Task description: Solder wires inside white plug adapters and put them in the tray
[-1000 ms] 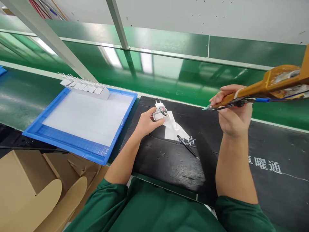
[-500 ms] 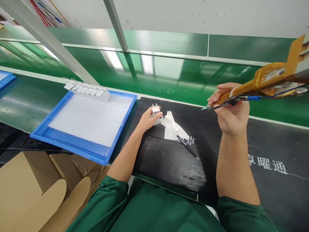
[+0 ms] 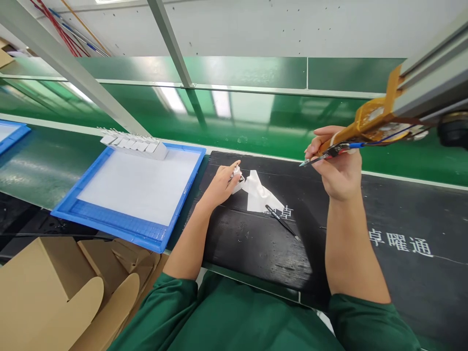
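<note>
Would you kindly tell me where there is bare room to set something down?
The black mat looks bare between the tweezers and its near edge, and the blue tray in front of its white plugs. It is crowded around the left hand, where the held plug and white cloth sit close together.

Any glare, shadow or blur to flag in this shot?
Head view: bright reflections streak the green surface; head view: a dark shadow crosses the black mat, with sheen near its front edge; head view: the plug is small and partly covered by the left hand, its detail unclear.
</note>
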Available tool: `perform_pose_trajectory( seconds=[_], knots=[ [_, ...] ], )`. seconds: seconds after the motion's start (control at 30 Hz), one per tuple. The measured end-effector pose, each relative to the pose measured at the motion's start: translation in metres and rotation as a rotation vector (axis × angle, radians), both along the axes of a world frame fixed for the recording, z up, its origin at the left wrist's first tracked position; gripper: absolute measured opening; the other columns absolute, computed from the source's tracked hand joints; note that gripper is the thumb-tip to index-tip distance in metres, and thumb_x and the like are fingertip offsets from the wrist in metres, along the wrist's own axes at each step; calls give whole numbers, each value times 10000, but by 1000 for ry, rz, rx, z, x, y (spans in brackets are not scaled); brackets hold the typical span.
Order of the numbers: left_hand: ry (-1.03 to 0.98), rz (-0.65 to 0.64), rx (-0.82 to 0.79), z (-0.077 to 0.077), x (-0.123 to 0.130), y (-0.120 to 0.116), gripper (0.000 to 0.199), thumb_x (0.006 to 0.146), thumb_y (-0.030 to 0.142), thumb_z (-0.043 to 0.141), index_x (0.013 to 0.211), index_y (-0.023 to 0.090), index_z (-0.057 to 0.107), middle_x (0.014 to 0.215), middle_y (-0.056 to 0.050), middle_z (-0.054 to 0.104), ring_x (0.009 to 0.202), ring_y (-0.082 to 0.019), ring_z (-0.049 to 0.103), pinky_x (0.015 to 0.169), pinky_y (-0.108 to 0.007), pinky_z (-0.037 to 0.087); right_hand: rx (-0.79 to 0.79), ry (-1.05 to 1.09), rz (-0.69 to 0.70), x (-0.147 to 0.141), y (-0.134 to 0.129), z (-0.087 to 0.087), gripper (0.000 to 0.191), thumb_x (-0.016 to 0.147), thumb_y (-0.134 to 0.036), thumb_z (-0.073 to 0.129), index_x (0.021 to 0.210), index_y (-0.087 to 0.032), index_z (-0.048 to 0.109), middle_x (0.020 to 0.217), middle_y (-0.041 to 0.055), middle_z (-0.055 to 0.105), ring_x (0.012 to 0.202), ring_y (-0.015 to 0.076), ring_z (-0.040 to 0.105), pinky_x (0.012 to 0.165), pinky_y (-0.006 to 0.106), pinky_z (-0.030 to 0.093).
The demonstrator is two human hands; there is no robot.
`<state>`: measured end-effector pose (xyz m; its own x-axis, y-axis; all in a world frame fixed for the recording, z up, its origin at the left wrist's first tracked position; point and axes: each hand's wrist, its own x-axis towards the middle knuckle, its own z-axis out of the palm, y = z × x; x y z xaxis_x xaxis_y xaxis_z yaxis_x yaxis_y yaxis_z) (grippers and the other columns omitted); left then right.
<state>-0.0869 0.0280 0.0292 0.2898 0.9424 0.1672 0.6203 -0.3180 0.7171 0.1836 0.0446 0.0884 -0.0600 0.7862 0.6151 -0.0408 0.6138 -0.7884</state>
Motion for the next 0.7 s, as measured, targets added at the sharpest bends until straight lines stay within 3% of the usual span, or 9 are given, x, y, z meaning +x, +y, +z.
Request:
perform_pose_trajectory(
  seconds=[0.13,0.27,0.5,0.7],
  knots=[
    [27,48,-7,2,1,-2,334,894,373,563,1174,193,598,1089,-62,684,1002,-208,605,898,-301,458,-2,-8,-1,0,0,-1,414,712,-469,772,1100,-376,662,791,0,523,648,158,493,522,297,445],
    [16,71,-48,-1,3,-2,261,836,383,633,1037,222,587,1010,-13,699,894,-181,645,773,-249,458,1,-14,11,1,1,-2,409,726,-461,765,1114,-388,660,787,-5,518,647,154,494,528,297,445],
    [-32,48,-93,-7,8,-1,260,888,409,544,1059,215,517,1038,-32,693,784,-157,616,757,-259,455,-11,-19,5,2,0,-2,413,720,-461,773,1111,-387,665,799,-3,539,667,163,512,532,307,453],
    [103,72,-94,-10,11,-3,297,924,392,492,1173,230,499,1030,-40,660,875,-199,616,811,-309,460,-10,-14,2,2,1,-2,402,717,-467,782,1091,-374,670,783,-11,541,653,162,515,554,325,464]
  ],
)
